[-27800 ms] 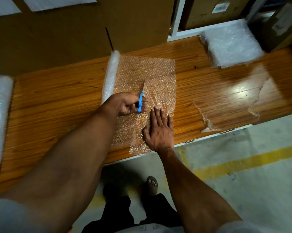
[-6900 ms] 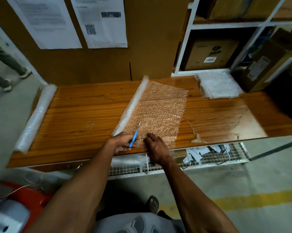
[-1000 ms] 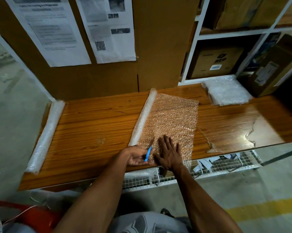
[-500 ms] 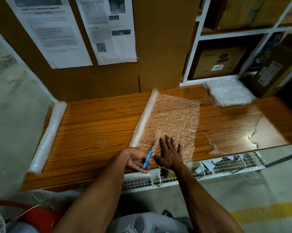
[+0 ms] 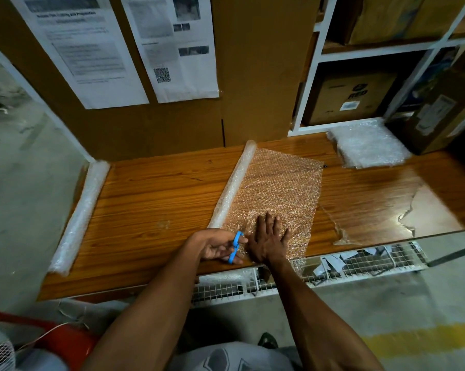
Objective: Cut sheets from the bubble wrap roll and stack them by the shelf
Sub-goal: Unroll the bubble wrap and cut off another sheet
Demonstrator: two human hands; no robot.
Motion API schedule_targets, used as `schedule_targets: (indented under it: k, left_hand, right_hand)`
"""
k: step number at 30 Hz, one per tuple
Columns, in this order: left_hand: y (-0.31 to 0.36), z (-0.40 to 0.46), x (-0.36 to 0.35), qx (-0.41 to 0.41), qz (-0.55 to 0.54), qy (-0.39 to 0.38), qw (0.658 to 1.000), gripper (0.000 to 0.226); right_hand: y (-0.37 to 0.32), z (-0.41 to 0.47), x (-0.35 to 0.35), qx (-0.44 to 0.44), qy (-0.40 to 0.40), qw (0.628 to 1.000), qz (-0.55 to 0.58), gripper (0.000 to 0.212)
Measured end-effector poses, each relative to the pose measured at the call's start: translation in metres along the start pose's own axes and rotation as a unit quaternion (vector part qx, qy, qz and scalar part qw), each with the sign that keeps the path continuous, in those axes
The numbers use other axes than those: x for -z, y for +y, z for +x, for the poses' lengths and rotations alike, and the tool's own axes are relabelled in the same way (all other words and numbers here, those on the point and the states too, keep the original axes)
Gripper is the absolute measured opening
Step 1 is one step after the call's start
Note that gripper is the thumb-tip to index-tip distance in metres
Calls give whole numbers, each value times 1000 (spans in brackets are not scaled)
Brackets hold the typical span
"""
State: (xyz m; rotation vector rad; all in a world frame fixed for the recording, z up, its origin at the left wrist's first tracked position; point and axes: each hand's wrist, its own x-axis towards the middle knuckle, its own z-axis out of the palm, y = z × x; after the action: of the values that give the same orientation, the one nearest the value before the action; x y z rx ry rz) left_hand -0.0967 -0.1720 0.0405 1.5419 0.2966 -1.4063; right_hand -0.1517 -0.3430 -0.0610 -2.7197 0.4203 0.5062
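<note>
Here, the bubble wrap roll (image 5: 234,183) lay across the wooden table (image 5: 151,199), running from near the front edge to the cardboard panel (image 5: 255,76) at the back, with a length of wrap (image 5: 282,188) unrolled flat to its right. My right hand (image 5: 268,239) pressed down on the near end of that unrolled length, palm flat and fingers spread straight. My left hand (image 5: 218,246) sat just beside it at the table's front edge, fingers curled through the handles of the blue scissors (image 5: 234,247); the blades were hidden from me, so I could not tell whether they were parted or in the wrap. The wrap's near edge hung slightly over the front of the table, above a white wire basket (image 5: 359,266) holding scraps of paper.

Farther right, at the back of the table, a stack of cut sheets (image 5: 367,147) rested against the foot of the white shelf (image 5: 309,84), touching its lower frame. Cardboard boxes (image 5: 351,97) filled the shelf's compartments. A second roll of bubble wrap (image 5: 78,218) lay along the table's left edge, well apart from the one in use. Two printed notices (image 5: 172,46) were taped to the cardboard panel. The table's surface was peeling at its right end (image 5: 408,210). A yellow line (image 5: 424,341) crossed the concrete floor.
</note>
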Motion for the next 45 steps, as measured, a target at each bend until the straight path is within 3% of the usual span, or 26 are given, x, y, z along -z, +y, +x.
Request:
schedule_targets:
  k: [3, 9, 15, 20, 24, 28, 32, 37, 45]
  left_hand:
    - [1, 1, 3, -13, -5, -4, 1000, 34]
    - [6, 1, 9, -23, -15, -3, 1000, 30]
    - [4, 13, 21, -29, -4, -19, 999, 61]
    - [0, 12, 23, -24, -10, -28, 999, 51]
    - [-3, 15, 27, -23, 16, -24, 999, 71]
    - [-3, 19, 26, -15, 2, -19, 1000, 64]
    - [-8, 25, 34, 7, 42, -39, 998, 97]
    - [-11, 30, 36, 52, 43, -52, 996, 67]
    - [-1, 36, 27, 75, 53, -38, 995, 56]
  right_hand:
    - [0, 0, 0, 0, 12, 1000, 20, 77]
    - [0, 0, -1, -6, 12, 1000, 8, 104]
    - [-4, 2, -1, -15, 8, 1000, -3, 128]
    - [-1, 6, -4, -7, 15, 1000, 7, 101]
    - [3, 8, -7, 1, 51, 998, 25, 81]
    - [9, 5, -9, 18, 69, 997, 5, 75]
    - [15, 6, -8, 21, 71, 997, 2, 73]
    - [14, 3, -4, 21, 69, 997, -1, 74]
    - [16, 4, -1, 26, 68, 997, -8, 76]
